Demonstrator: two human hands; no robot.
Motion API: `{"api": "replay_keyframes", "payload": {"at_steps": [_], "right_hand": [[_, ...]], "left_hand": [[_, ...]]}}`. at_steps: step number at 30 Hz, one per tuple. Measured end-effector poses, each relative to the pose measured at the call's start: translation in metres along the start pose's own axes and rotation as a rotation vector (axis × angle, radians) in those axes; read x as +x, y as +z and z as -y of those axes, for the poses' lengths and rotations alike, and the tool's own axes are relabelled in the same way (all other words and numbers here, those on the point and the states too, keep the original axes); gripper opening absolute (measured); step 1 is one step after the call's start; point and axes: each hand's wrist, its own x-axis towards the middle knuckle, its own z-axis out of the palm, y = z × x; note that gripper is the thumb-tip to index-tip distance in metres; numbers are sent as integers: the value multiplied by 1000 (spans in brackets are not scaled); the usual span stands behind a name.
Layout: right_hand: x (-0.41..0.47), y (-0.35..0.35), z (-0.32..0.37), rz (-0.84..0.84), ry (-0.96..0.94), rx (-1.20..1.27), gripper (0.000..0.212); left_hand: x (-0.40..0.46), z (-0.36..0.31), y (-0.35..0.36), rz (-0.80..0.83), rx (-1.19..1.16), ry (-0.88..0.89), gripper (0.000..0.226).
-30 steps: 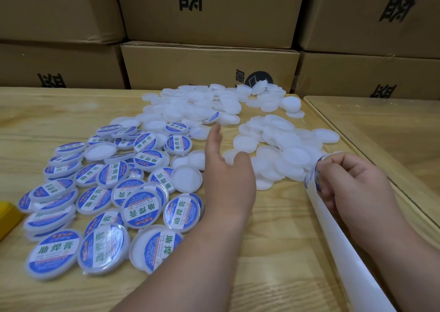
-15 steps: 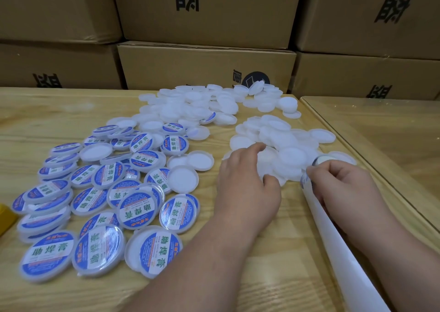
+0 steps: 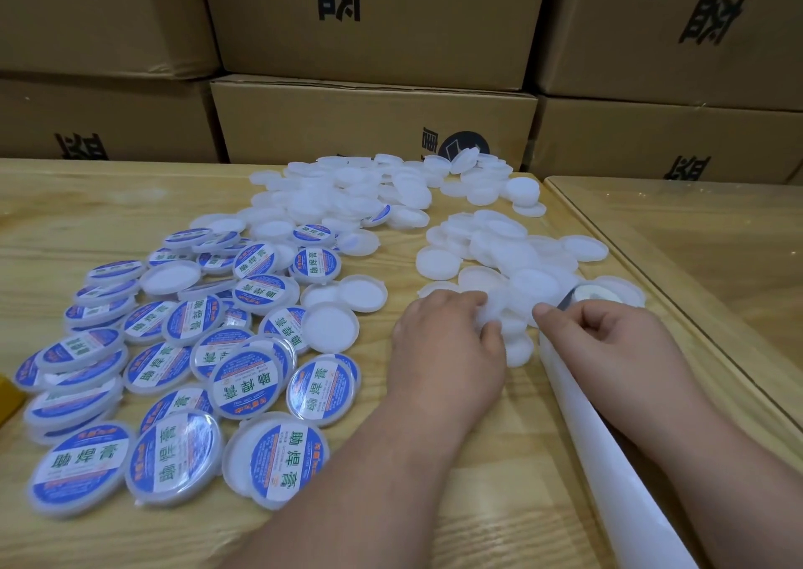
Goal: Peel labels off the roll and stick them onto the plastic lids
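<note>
My left hand lies at the near edge of a pile of plain white lids, its fingers and thumb curled round one plain lid. Just to its right, my right hand grips the label roll where the white backing strip leaves it. The strip trails toward me under my right forearm. Several lids with blue and white labels are spread over the left of the wooden table. A second heap of plain lids sits farther back.
Stacked cardboard boxes wall off the back of the table. A second wooden table adjoins on the right. A yellow object pokes in at the left edge.
My left hand moved right from the labelled lids to the plain pile and closed on a lid. My right hand with the roll shifted slightly left toward it.
</note>
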Motion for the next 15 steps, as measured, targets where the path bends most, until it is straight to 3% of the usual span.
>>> {"api": "replay_keyframes", "payload": {"at_steps": [8,15], "right_hand": [[-2,1,5,37,41,-23,32],[-2,-2,3,76,72,3,29]], "left_hand": [[2,-1,-2,-240,-311,22,8],[0,-3,-5,-228,-535,66,36]]}}
